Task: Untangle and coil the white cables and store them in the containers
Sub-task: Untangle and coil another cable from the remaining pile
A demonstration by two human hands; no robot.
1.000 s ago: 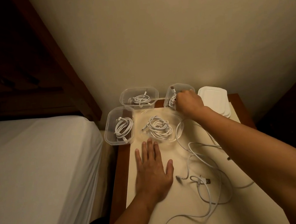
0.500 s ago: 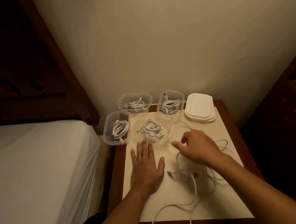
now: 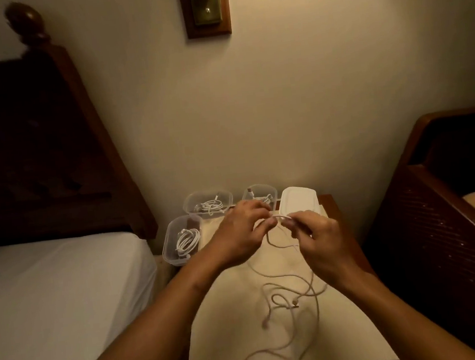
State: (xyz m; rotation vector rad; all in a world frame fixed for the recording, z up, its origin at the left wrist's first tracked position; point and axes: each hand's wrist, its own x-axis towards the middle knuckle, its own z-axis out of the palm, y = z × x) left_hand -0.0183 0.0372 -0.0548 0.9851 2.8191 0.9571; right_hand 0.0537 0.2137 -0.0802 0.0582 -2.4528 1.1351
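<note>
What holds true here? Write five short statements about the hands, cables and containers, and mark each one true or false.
1. Both the left hand and the right hand pinch the same thin white cable. True.
2. The clear plastic container nearest the bed is empty. False: it holds a coiled white cable.
3. A stack of white plastic lids sits by the wall, behind the right hand. True.
4. Every cable is already stored. False: a loose tangle of white cable lies on the cream mat.
5. The left hand lies flat on the mat. False: it is raised, with its fingers on the cable.
</note>
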